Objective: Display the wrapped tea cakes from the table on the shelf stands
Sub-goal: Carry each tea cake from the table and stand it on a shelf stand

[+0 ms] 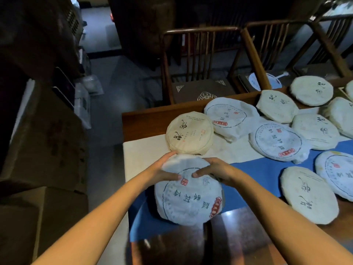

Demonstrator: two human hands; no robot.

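Tea cake (188, 196) nearest the table (145, 119) corner: left hand (164, 169) and right hand (214, 171) grip its far edge; loose wrapper could tear or slip.

I can't see the far rim of the near tea cake (189, 199); my left hand (164, 169) and right hand (214, 172) cover it. At the table's (145, 121) right edge, the picture cuts off two cakes (342, 115). Small print on every wrapper is unreadable, and the dim cartons (44, 150) at left show no clear markings.

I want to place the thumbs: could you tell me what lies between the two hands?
In the head view, only the white-wrapped tea cake lies between the left hand and right hand.
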